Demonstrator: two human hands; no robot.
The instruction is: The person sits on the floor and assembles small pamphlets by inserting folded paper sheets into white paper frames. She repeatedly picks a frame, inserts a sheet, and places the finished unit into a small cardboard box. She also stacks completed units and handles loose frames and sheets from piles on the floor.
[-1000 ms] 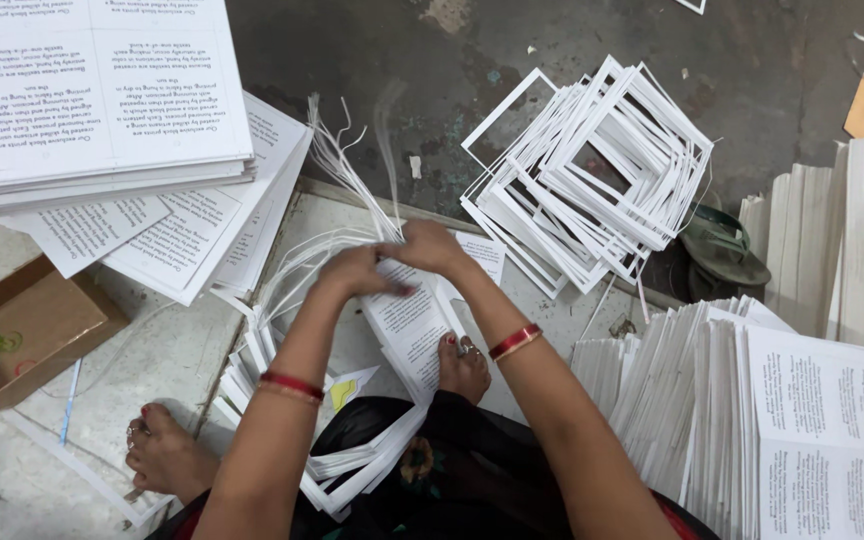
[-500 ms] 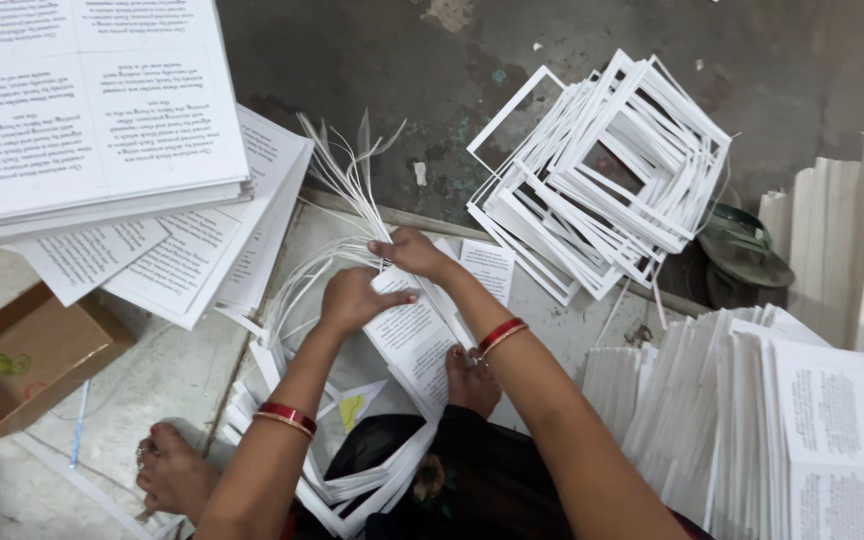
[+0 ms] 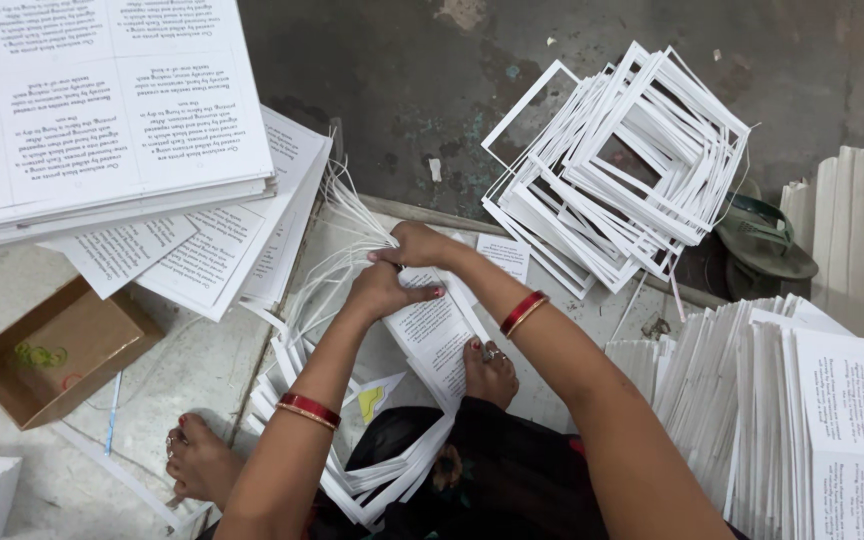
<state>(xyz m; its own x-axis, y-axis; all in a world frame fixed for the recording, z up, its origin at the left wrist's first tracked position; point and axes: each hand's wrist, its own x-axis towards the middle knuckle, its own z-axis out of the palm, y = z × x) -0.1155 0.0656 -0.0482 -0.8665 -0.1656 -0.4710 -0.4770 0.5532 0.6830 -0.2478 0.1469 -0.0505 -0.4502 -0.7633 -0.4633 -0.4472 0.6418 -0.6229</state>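
White paper strips point(image 3: 347, 215) are pinched between left hand point(image 3: 380, 290) and right hand point(image 3: 414, 245).

Over the last second both hands have slid left along the paper strips point(image 3: 337, 235), the right hand point(image 3: 414, 245) now pinching their gathered ends while the left hand point(image 3: 384, 290) has dropped just below it onto the printed sheet point(image 3: 430, 325)
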